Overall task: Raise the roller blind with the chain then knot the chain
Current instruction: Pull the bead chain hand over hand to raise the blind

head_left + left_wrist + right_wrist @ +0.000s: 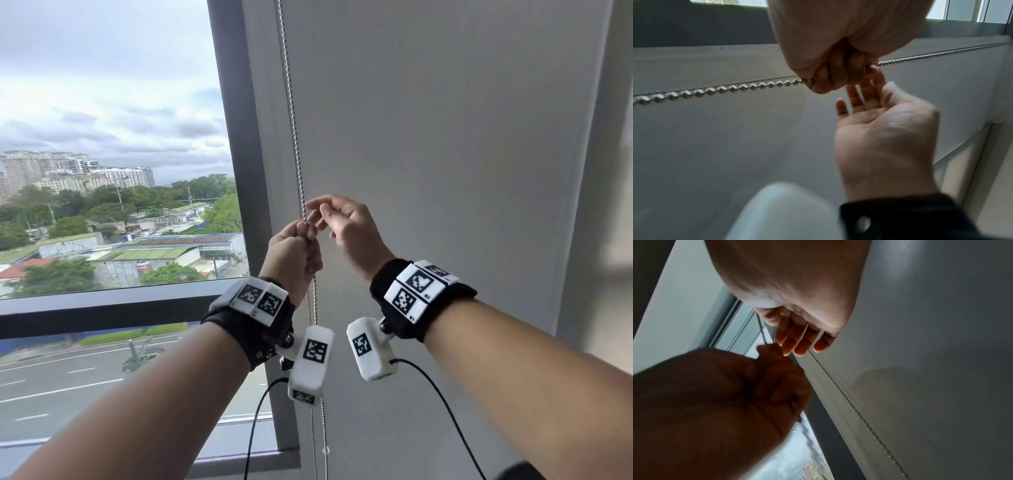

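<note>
A metal bead chain (291,102) hangs down the left edge of the grey roller blind (445,137), which covers the right pane. My left hand (301,243) grips the chain in a fist at about chest height, and two strands fall below it. In the left wrist view the fist (838,71) holds the chain (715,91) taut on both sides. My right hand (323,214) hovers just right of the fist, fingers loose and spread, with the tips close to the chain and holding nothing. The right wrist view shows those straight fingers (797,340) above the dark left fist (766,386).
A dark grey window frame post (239,154) stands just left of the chain, with a horizontal rail (102,308) below the open glass. The bare left pane looks out on buildings and a road. A pale wall (609,205) edges the blind on the right.
</note>
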`<state>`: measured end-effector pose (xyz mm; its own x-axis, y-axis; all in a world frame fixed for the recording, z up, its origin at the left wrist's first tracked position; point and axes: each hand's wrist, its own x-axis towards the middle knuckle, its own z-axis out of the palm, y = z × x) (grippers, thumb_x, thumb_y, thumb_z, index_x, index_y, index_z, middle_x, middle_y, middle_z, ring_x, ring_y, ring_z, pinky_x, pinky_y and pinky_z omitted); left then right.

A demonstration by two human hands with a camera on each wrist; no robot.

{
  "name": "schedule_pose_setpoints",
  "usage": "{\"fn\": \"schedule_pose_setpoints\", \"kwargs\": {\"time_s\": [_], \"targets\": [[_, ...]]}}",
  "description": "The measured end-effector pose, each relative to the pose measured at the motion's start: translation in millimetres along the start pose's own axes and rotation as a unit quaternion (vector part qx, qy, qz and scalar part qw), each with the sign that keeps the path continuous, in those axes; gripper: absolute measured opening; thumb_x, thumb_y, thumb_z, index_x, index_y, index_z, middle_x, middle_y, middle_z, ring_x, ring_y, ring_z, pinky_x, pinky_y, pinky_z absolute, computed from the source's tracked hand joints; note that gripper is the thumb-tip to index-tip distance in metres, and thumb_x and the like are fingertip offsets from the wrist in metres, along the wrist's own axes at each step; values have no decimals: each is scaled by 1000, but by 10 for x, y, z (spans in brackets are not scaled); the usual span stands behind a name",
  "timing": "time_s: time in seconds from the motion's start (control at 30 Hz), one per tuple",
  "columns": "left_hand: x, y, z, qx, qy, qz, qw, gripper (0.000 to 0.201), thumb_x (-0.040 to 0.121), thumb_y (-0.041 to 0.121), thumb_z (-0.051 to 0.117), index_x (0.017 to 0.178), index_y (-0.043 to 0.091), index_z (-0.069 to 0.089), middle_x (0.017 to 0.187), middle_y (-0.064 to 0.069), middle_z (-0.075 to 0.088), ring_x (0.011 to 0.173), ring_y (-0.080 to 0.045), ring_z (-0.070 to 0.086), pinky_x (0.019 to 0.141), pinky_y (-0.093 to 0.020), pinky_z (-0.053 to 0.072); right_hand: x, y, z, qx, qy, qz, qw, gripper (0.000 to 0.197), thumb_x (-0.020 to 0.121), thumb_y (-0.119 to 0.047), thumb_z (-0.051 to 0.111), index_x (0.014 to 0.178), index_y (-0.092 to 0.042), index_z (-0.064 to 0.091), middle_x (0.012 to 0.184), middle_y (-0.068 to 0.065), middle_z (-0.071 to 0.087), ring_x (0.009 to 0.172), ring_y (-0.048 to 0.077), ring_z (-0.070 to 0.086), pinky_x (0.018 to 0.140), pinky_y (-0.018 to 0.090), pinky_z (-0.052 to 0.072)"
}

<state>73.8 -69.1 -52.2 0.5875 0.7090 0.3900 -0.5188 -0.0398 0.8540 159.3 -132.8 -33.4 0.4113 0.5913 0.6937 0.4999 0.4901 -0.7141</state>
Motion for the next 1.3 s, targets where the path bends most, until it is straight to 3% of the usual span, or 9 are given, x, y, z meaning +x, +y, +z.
{"fn": "schedule_pose_setpoints", "kwargs": {"time_s": [0.2, 0.3, 0.5, 0.7, 0.83, 0.93, 1.03, 1.17, 1.3], "targets": [[-202, -379, -197, 17, 20, -49, 998, 43, 84, -11, 18, 59, 16, 40, 47, 3, 35, 40, -11, 19, 44, -24, 10, 191, -255, 143, 11, 7, -11, 1000, 29, 102, -10, 42, 111, 3, 66, 90, 12, 66, 58, -8, 56, 55, 5, 39], [-368, -573, -272, 53, 24, -86, 995, 44, 95, 1, 22, 58, 15, 41, 42, 6, 30, 37, -9, 18, 39, -19, 12, 217, -298, 198, 14, 3, -6, 1000, 29, 103, -14, 42, 108, 2, 65, 85, 14, 66, 61, 5, 57, 54, 7, 39], [-570, -750, -343, 60, 36, -105, 992, 42, 100, 13, 33, 59, 14, 44, 42, 6, 35, 35, -5, 26, 39, -19, 20, 167, -190, 332, 14, 14, 1, 1000, 36, 98, -2, 38, 66, -13, 51, 56, 5, 47, 45, 13, 45, 49, 24, 37], [-518, -638, -426, 44, -24, -109, 993, 31, 97, 12, 38, 87, 1, 64, 72, -9, 68, 63, -19, 61, 63, -28, 48, 184, -109, 369, -43, 74, -24, 996, 37, 74, -6, 33, 52, -30, 49, 55, -8, 44, 54, 19, 41, 55, 30, 34], [-360, -480, -436, 44, -26, -81, 995, 35, 98, 21, 33, 111, 2, 60, 100, -11, 70, 99, -26, 60, 94, -40, 42, 128, -82, 364, -58, 93, -37, 993, 37, 75, -7, 34, 50, -31, 47, 54, -10, 39, 58, 18, 37, 59, 32, 33], [-224, -233, -350, 50, -42, -48, 997, 36, 98, 28, 32, 105, 8, 61, 97, -5, 70, 100, -23, 60, 91, -37, 40, 95, -101, 365, -49, 101, -42, 993, 33, 76, -9, 34, 50, -28, 44, 54, -12, 37, 62, 18, 37, 63, 34, 33], [-102, 46, -211, 23, -65, -10, 998, 35, 98, 27, 33, 91, 11, 64, 77, 1, 71, 79, -16, 62, 84, -35, 43, 59, -128, 350, -49, 98, -39, 993, 27, 75, -8, 35, 53, -23, 38, 56, -9, 37, 62, 18, 37, 63, 32, 33], [18, 315, -35, 10, -82, 23, 996, 34, 98, 25, 34, 94, 7, 63, 87, -8, 62, 79, -18, 59, 74, -29, 46, 34, -103, 313, -46, 98, -37, 993, 26, 79, -10, 38, 57, -24, 42, 58, -6, 47, 61, 16, 44, 64, 30, 39], [109, 383, 43, 54, -32, 52, 997, 27, 96, 21, 42, 96, 6, 64, 87, -9, 65, 84, -21, 61, 77, -31, 49, 19, 85, 294, -47, 78, -31, 995, 26, 91, -16, 42, 66, -20, 50, 77, 13, 66, 72, 31, 60, 69, 44, 52]]}}
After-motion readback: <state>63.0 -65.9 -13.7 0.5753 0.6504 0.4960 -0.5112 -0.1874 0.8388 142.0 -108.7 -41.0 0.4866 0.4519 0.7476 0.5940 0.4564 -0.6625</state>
